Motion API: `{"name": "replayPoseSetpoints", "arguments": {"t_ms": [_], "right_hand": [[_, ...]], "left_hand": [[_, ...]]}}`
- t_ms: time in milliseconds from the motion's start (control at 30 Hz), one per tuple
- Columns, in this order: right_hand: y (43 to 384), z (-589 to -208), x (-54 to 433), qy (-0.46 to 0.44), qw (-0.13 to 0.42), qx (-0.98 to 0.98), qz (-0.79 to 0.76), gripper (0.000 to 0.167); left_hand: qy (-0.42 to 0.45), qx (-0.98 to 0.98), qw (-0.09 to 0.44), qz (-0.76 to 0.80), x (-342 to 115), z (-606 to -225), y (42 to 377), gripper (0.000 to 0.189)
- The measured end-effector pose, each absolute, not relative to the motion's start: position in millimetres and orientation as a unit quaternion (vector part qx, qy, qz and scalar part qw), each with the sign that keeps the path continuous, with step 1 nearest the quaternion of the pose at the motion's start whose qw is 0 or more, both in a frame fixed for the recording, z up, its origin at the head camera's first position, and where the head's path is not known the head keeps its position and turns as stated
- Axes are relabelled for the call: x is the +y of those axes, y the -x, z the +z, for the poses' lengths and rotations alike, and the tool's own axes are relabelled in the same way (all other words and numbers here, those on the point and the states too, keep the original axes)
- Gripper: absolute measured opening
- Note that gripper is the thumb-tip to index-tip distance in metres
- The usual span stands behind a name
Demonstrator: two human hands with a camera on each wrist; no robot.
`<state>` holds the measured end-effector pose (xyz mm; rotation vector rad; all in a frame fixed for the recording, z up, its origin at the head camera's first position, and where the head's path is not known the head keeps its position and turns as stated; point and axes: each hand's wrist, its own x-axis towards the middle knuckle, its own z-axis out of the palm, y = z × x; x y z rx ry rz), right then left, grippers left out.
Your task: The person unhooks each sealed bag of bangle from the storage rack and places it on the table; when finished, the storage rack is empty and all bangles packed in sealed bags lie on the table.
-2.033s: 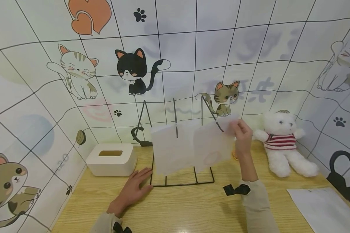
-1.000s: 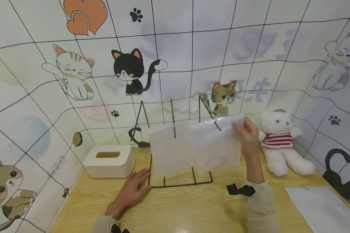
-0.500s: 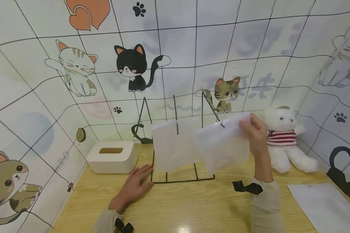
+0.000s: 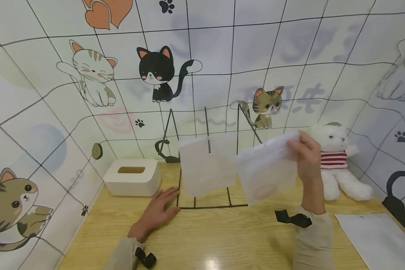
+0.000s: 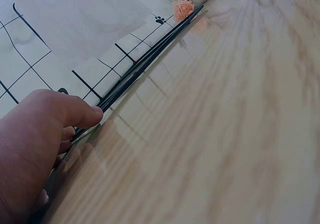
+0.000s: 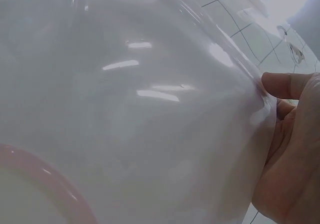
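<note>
My right hand [image 4: 308, 159] pinches the upper right corner of a translucent plastic bag [image 4: 268, 174] with thumb and fingers. The bag hangs tilted in the air, in front of the right prong of a black wire rack [image 4: 209, 207]. Up close in the right wrist view, the bag [image 6: 150, 119] looks glossy and bears a pink ring. A second translucent bag [image 4: 206, 168] hangs on the rack's other prong. My left hand [image 4: 159, 209] rests on the table at the rack's front left corner. In the left wrist view its thumb [image 5: 90, 114] touches the wire base.
A white tissue box [image 4: 133, 180] stands left of the rack. On the right sits a white plush bear [image 4: 334, 174] in a striped shirt. A white sheet [image 4: 374, 236] lies at the table's right edge. Cat-printed sheeting [image 4: 209, 56] forms the walls behind.
My right hand has moved right with its bag, drawing it off the right prong, which no longer shows through it. The bag has tilted. My left hand has stayed at the rack's corner.
</note>
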<state>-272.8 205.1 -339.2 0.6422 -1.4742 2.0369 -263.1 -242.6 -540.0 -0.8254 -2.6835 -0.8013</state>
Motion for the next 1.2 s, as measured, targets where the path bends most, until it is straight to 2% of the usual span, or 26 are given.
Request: {"name": "replayPoseSetpoints", "arguments": {"t_ms": [300, 600, 900, 1200], "right_hand": [[268.4, -334.8, 206.7, -0.296, 0.278, -0.504, 0.762, 0.021], [262.8, -329.3, 205.1, -0.288, 0.305, -0.510, 0.751, 0.021], [255.5, -325.9, 201.8, -0.277, 0.300, -0.517, 0.753, 0.021], [246.0, -329.7, 198.9, -0.272, 0.263, -0.502, 0.778, 0.025]], "left_hand": [[0.271, -0.916, 0.104, -0.278, -245.8, -539.5, 262.7, 0.060], [0.266, -0.918, 0.096, -0.278, -248.8, -540.5, 264.7, 0.061], [0.266, -0.916, 0.097, -0.285, -247.8, -540.4, 265.3, 0.060], [0.279, -0.912, 0.097, -0.286, -244.1, -540.2, 263.9, 0.059]]}}
